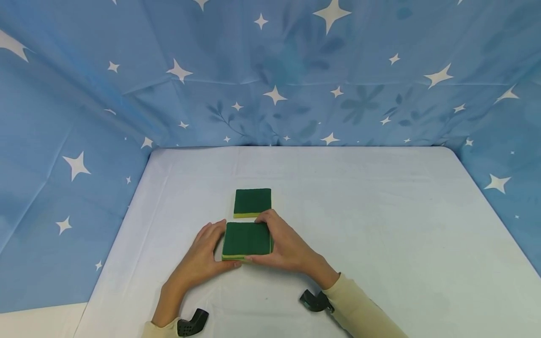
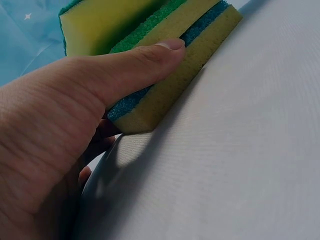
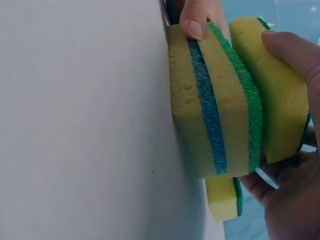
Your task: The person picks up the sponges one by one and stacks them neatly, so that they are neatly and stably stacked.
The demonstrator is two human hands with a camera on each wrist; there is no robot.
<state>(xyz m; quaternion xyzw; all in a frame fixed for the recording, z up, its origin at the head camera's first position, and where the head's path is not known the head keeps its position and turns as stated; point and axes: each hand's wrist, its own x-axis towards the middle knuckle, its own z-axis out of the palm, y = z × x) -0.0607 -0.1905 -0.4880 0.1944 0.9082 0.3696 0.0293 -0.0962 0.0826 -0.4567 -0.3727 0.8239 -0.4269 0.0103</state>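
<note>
My right hand (image 1: 291, 249) grips a yellow sponge with a dark green scouring face (image 1: 246, 238), thumb at its front side and fingers behind. Beneath it are two stacked sponges: a yellow one with a blue layer (image 3: 186, 75) on the table, and a yellow one with a bright green layer (image 3: 222, 95) on top. A narrow gap shows between that pair and the held sponge in the right wrist view. My left hand (image 1: 203, 258) holds the lower pair, its thumb (image 2: 155, 60) across their front sides; its other fingers are partly hidden.
Another dark green and yellow sponge (image 1: 252, 201) lies flat just behind the stack. A white cloth (image 1: 380, 211) covers the table. Blue star-patterned curtains (image 1: 274, 56) enclose the back and sides. Black wrist devices (image 1: 192, 323) sit at both cuffs.
</note>
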